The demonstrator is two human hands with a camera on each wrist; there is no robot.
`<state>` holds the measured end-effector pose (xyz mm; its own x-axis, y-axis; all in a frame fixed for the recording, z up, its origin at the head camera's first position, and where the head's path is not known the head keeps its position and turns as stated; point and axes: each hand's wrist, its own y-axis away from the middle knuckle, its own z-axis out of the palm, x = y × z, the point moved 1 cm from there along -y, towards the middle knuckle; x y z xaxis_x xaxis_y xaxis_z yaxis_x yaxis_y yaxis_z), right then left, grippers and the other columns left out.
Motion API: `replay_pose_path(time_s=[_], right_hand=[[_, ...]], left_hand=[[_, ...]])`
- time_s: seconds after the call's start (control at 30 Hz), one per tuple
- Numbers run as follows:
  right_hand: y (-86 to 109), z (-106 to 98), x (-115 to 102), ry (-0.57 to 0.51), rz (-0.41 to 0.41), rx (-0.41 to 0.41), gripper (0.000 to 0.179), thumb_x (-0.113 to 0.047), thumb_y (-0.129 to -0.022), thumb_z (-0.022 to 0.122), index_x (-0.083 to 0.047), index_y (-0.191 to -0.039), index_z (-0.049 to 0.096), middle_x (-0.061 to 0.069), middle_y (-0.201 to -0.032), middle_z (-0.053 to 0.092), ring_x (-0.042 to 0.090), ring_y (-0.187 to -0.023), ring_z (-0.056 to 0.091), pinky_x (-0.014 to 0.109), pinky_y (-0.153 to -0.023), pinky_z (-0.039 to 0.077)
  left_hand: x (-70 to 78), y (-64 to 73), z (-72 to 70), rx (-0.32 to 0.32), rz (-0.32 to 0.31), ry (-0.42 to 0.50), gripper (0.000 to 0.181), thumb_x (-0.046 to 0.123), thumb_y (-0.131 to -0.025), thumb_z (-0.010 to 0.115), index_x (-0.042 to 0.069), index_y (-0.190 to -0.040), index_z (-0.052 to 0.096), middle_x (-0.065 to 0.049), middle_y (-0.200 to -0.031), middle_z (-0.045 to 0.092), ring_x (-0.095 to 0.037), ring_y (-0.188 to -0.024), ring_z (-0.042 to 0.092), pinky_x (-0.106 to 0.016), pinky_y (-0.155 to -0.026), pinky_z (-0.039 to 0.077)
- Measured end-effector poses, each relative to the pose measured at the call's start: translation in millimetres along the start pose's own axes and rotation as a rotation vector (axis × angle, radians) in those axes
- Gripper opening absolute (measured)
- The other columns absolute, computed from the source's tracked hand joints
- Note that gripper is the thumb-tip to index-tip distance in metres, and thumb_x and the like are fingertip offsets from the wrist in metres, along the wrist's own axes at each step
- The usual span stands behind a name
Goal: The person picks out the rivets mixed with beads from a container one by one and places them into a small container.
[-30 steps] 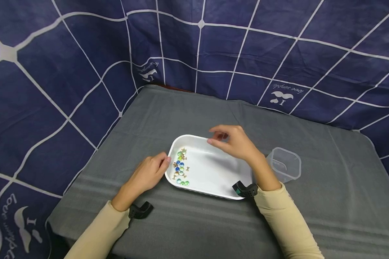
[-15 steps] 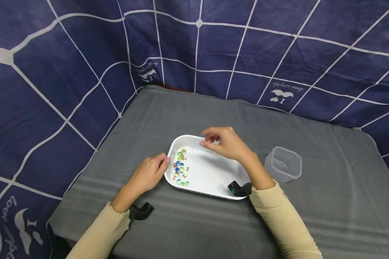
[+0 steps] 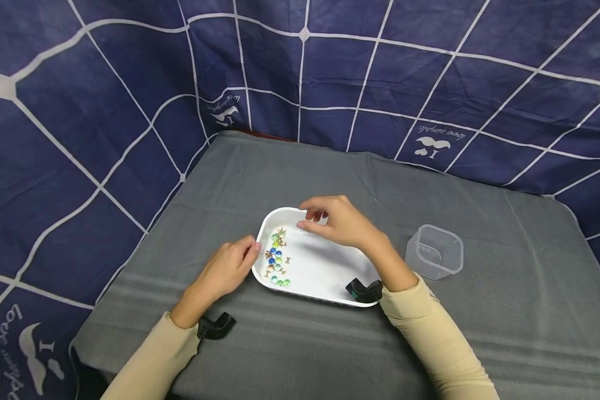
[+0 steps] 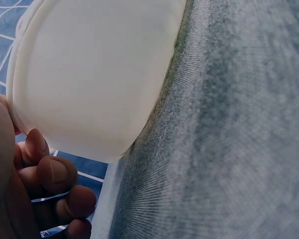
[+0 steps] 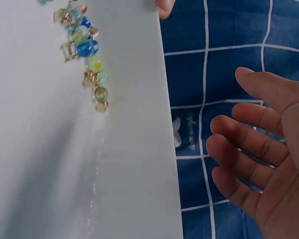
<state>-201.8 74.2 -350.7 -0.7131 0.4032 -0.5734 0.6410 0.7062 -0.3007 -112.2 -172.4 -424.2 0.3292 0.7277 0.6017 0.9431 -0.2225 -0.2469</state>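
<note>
A white tray point(image 3: 325, 278) lies on the grey cloth. Along its left side sit several glass marbles point(image 3: 278, 254) in blue, green and clear tones, mixed with small gold-coloured pieces point(image 3: 287, 260) whose kind is too small to tell. My left hand point(image 3: 227, 266) pinches the tray's left rim; in the left wrist view its thumb and fingers curl at the tray point(image 4: 89, 74) edge. Above the tray's far side hovers my right hand point(image 3: 337, 222), fingers loosely bent. The right wrist view shows nothing in that hand point(image 5: 259, 144), apart from the marbles point(image 5: 87, 48).
To the right of the tray stands a clear plastic container point(image 3: 435, 253). Grey cloth point(image 3: 520, 300) covers the table. A blue curtain with white lines point(image 3: 350, 72) rises behind and at the left. A black wrist band point(image 3: 365, 291) hangs low over the tray's near right corner.
My right hand has moved left above the tray, toward the marbles. The left hand stays at the rim, and the marbles and gold-coloured pieces lie as before.
</note>
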Motion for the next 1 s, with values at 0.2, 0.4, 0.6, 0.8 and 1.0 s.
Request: replay_pose_path(time_s=[0.2,0.4,0.6,0.8,1.0], right_hand=[[-5.0,5.9,-6.2,0.006,-0.022,-0.037,0.031,-0.021,-0.088,0.076,0.001,-0.108,0.070,0.001,-0.084,0.069,0.015,-0.078,0.063,0.037,-0.075,0.051],[-7.0,14.9,-4.3,-0.021,-0.049,-0.085,0.025,-0.015,-0.088,0.075,0.000,-0.107,0.069,-0.001,-0.081,0.068,0.013,-0.075,0.062,0.038,-0.073,0.052],[-7.9,22.2,1.1,-0.060,-0.030,-0.171,0.015,-0.010,-0.088,0.073,-0.001,-0.100,0.071,-0.004,-0.075,0.066,0.006,-0.069,0.058,0.032,-0.069,0.051],[-7.5,30.0,7.9,-0.107,0.026,-0.284,0.012,-0.011,-0.087,0.075,-0.004,-0.095,0.071,-0.007,-0.073,0.064,0.004,-0.068,0.057,0.024,-0.067,0.048],[-8.5,39.7,13.4,-0.175,0.039,-0.347,0.011,-0.010,-0.086,0.076,-0.005,-0.094,0.070,-0.007,-0.074,0.064,0.004,-0.068,0.057,0.023,-0.066,0.048]], left_hand=[[0.9,-1.3,0.8,0.000,0.015,-0.005,0.030,0.019,-0.103,0.053,0.014,-0.074,0.046,0.006,-0.059,0.035,-0.010,-0.050,0.035,-0.029,-0.047,0.029],[1.9,-2.0,0.3,0.000,0.016,-0.013,0.030,0.019,-0.103,0.052,0.014,-0.074,0.046,0.006,-0.058,0.036,-0.010,-0.049,0.035,-0.030,-0.047,0.029],[2.1,-2.2,0.2,0.009,0.019,-0.011,0.030,0.019,-0.103,0.053,0.014,-0.074,0.046,0.006,-0.058,0.036,-0.011,-0.049,0.035,-0.030,-0.046,0.029],[1.2,-1.8,0.2,0.012,0.022,-0.009,0.030,0.019,-0.103,0.053,0.014,-0.074,0.046,0.006,-0.058,0.035,-0.010,-0.048,0.035,-0.030,-0.046,0.028],[0.4,-1.3,0.0,0.014,0.027,-0.010,0.030,0.019,-0.102,0.054,0.014,-0.073,0.046,0.006,-0.057,0.035,-0.010,-0.048,0.035,-0.030,-0.046,0.028]])
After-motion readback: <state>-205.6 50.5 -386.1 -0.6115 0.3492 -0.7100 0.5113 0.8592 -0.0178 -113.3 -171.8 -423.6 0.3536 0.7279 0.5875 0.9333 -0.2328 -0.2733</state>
